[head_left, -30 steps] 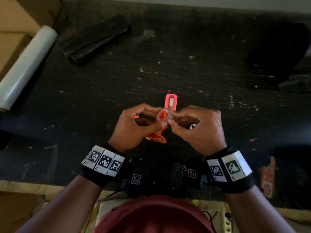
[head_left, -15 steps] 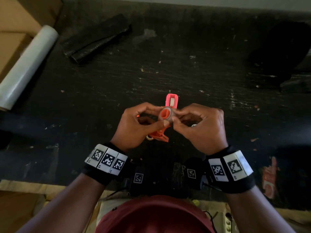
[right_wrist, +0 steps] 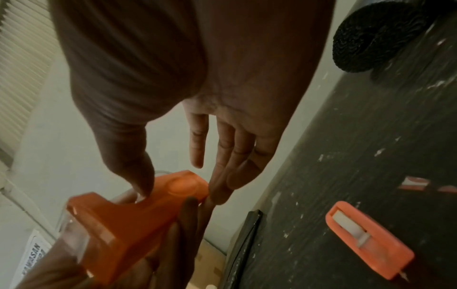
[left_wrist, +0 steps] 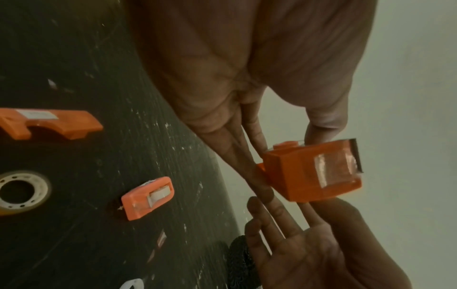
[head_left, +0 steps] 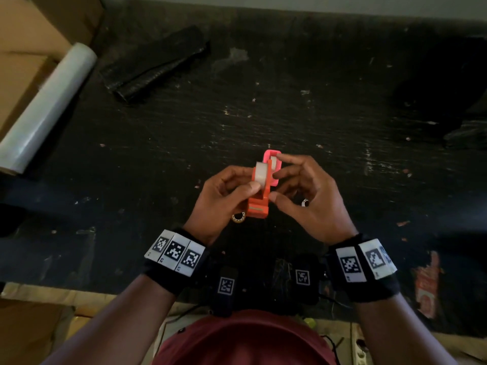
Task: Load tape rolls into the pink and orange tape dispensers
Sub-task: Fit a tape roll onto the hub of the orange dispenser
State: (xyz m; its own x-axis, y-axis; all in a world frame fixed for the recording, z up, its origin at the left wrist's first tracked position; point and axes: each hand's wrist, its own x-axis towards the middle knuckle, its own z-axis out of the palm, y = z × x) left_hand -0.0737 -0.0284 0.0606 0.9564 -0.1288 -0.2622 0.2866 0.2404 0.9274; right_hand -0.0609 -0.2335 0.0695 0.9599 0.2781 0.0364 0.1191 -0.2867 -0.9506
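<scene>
My left hand (head_left: 253,184) grips the orange dispenser (head_left: 259,204) above the black table, thumb pressed on the clear tape roll (head_left: 261,173) sitting in it. In the left wrist view the orange dispenser (left_wrist: 311,172) shows tape stuck near its cutter blade. My right hand (head_left: 276,180) touches the dispenser's right side, and in the right wrist view its thumb and straight fingers (right_wrist: 222,176) rest on the round end of the orange dispenser (right_wrist: 128,219). The pink dispenser (head_left: 268,153) lies on the table just behind, with white tape inside (right_wrist: 368,238).
Two loose tape rolls (head_left: 238,216) (head_left: 305,202) lie under my hands, and a separate orange dispenser part (left_wrist: 49,125) is on the table. A white film roll (head_left: 44,109) and cardboard boxes (head_left: 31,27) are at the left, a black folded bag (head_left: 155,64) behind.
The orange dispenser has turned from flat-on to edge-on with the roll in it. My right fingers have left their pinch on the roll and spread beside the dispenser.
</scene>
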